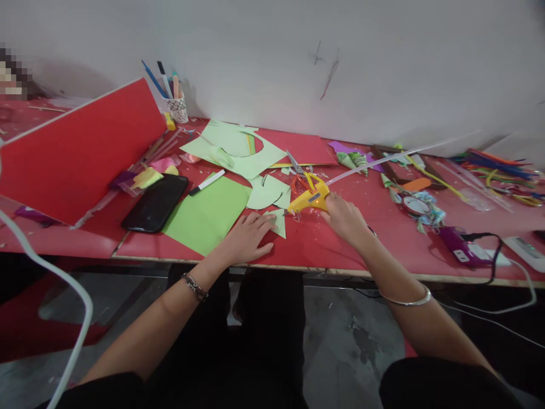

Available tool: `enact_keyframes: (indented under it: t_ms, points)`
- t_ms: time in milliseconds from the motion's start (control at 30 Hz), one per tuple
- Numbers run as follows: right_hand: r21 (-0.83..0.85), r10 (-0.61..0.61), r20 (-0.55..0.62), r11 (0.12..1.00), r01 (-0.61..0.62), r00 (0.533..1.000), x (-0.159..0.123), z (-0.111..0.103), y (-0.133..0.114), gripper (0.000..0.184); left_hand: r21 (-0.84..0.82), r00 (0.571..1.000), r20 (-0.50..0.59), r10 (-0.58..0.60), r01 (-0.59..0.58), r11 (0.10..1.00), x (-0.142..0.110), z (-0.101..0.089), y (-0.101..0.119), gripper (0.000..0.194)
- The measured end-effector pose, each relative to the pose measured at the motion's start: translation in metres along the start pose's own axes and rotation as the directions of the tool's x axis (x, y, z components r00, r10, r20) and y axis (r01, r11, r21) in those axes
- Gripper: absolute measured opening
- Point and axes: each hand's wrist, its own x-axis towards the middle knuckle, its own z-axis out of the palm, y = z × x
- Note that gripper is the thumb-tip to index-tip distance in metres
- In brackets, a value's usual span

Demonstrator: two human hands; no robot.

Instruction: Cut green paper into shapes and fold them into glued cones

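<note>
My right hand [347, 220] is wrapped round the handle of a yellow glue gun [309, 197], from whose back a long clear glue stick [383, 161] sticks out up to the right. The gun's nozzle points left, close over a small pale green paper piece [280, 223]. My left hand [247, 236] lies flat with fingers spread, its fingertips on that piece's left side. Just behind are pale green cut-outs [266, 193] with dark lines. A bright green sheet [208, 216] lies left of my left hand, with a white marker [207, 183] at its top edge.
Scissors [294, 163] lie behind the gun. A black phone [155, 203] and a leaning red board [85, 150] are at left, a pen cup [177, 108] at the back. Purple power bank-like box [462, 245] with cables, pipe cleaners [496, 165] and scraps are at right.
</note>
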Motion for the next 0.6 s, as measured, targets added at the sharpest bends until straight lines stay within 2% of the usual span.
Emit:
enact_keyframes:
  t_ms: [200, 600]
  points:
    - [-0.025, -0.012, -0.058, 1.0, 0.01, 0.998, 0.0037, 0.005, -0.0003, 0.024, 0.01, 1.0, 0.009, -0.007, 0.007, 1.0, 0.0001, 0.0003, 0.0001, 0.039]
    - [0.023, 0.01, -0.099, 1.0, -0.008, 0.995, 0.0025, 0.0008, -0.0087, 0.044, 0.035, 1.0, -0.01, 0.006, -0.006, 0.999, -0.0003, 0.0003, -0.0002, 0.039]
